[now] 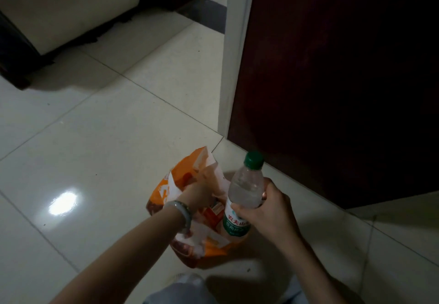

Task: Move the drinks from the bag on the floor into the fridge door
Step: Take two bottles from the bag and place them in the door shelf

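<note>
Water bottle (243,194) lifted upright over the bag (190,208) on the floor (95,149).
My right hand (268,208) wraps its middle; left hand (197,191) pinches the bag's rim. Risk: thin plastic flexing (label looks slick), slipping; bag sagging over remaining drinks.

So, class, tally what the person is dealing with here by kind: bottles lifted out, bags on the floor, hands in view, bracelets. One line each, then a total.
Water bottle, green cap, gripped by the right hand: 1
Orange bag on the floor: 1
Hands, with the left hand at the bag's opening: 2
Bracelet on the left wrist: 1
Total: 5
</note>
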Action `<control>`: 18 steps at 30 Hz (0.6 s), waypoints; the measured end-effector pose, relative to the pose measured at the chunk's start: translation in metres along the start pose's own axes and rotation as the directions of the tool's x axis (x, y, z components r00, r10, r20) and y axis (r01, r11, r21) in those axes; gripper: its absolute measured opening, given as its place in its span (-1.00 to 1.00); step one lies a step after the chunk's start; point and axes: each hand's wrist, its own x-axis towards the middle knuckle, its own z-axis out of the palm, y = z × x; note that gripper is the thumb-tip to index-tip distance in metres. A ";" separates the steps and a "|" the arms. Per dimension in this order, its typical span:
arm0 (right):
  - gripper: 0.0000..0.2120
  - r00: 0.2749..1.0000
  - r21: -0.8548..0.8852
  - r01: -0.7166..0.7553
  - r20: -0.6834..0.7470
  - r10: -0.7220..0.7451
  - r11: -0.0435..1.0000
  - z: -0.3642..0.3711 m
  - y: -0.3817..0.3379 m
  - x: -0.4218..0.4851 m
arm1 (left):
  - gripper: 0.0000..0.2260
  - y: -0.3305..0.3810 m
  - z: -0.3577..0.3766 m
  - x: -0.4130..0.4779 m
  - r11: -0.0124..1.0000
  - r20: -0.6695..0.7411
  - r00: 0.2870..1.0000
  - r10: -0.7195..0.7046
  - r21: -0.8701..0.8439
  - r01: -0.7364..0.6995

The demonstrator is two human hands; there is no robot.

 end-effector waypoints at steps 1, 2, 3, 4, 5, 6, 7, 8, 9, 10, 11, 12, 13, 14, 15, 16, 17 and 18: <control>-0.48 1.000 0.006 0.004 -0.002 -0.004 1.000 0.000 0.000 -0.002 | -0.71 -0.003 0.008 -0.003 0.998 -0.038 0.999 -0.007 -0.058 0.005; -0.49 1.000 0.007 0.007 -0.006 -0.007 1.000 -0.001 0.001 -0.003 | -0.67 -0.006 0.015 -0.004 1.000 -0.086 0.996 -0.003 -0.022 0.001; -0.49 1.000 0.003 0.014 -0.015 -0.014 1.000 -0.002 0.001 -0.004 | -0.64 -0.006 0.021 -0.004 1.000 -0.145 0.989 -0.015 -0.001 0.015; -0.47 0.999 -0.004 0.023 -0.026 -0.024 1.000 -0.003 0.002 -0.004 | -0.63 -0.006 0.024 -0.002 0.999 -0.149 0.989 0.014 0.045 -0.007; -0.44 0.999 -0.006 0.032 -0.038 -0.032 0.999 -0.004 0.001 -0.004 | -0.63 -0.009 0.028 -0.004 0.991 -0.150 0.986 0.067 0.127 -0.048; -0.43 0.998 -0.005 0.036 -0.046 -0.036 0.999 -0.005 0.002 -0.003 | -0.63 -0.015 0.030 -0.003 0.960 -0.170 0.968 0.185 0.243 -0.140; -0.44 0.998 -0.003 0.040 -0.052 -0.040 0.999 -0.006 0.001 -0.003 | -0.60 -0.016 0.029 -0.007 0.917 -0.102 0.951 0.291 0.314 -0.247; -0.45 0.998 -0.002 0.038 -0.056 -0.038 0.999 -0.006 0.001 -0.002 | -0.54 -0.015 0.028 -0.008 0.835 0.010 0.931 0.365 0.438 -0.332; -0.46 0.998 -0.001 0.036 -0.058 -0.036 0.999 -0.007 0.001 -0.001 | -0.48 -0.015 0.028 -0.008 0.737 0.060 0.907 0.417 0.561 -0.376; -0.45 0.997 0.000 0.035 -0.062 -0.035 0.999 -0.007 0.002 0.001 | -0.44 -0.016 0.029 -0.006 0.655 0.085 0.895 0.438 0.651 -0.383; -0.45 0.997 -0.001 0.034 -0.067 -0.034 0.999 -0.007 0.004 0.002 | -0.42 -0.017 0.029 -0.005 0.640 0.071 0.898 0.435 0.677 -0.364; -0.45 0.997 -0.003 0.030 -0.074 -0.031 1.000 -0.007 0.005 0.004 | -0.41 -0.018 0.031 -0.001 0.647 0.075 0.906 0.416 0.676 -0.353; -0.44 0.996 -0.006 0.029 -0.082 -0.029 1.000 -0.006 0.006 0.005 | -0.40 -0.018 0.032 0.002 0.644 0.092 0.909 0.408 0.676 -0.357; -0.44 0.996 -0.006 0.026 -0.088 -0.027 1.000 -0.006 0.007 0.006 | -0.39 -0.018 0.037 0.007 0.621 0.093 0.900 0.426 0.693 -0.365; -0.45 0.995 -0.002 0.025 -0.093 -0.025 1.000 -0.006 0.008 0.007 | -0.38 -0.018 0.041 0.011 0.564 0.111 0.886 0.449 0.734 -0.378; -0.46 0.995 0.001 0.024 -0.096 -0.024 1.000 -0.006 0.008 0.007 | -0.38 -0.016 0.043 0.015 0.508 0.136 0.874 0.466 0.768 -0.390; -0.48 0.995 0.005 0.026 -0.099 -0.025 1.000 -0.005 0.009 0.007 | -0.40 -0.013 0.043 0.018 0.469 0.158 0.868 0.470 0.788 -0.398; -0.49 0.994 0.010 0.026 -0.103 -0.025 1.000 -0.005 0.009 0.007 | -0.44 -0.009 0.041 0.019 0.431 0.175 0.865 0.471 0.810 -0.398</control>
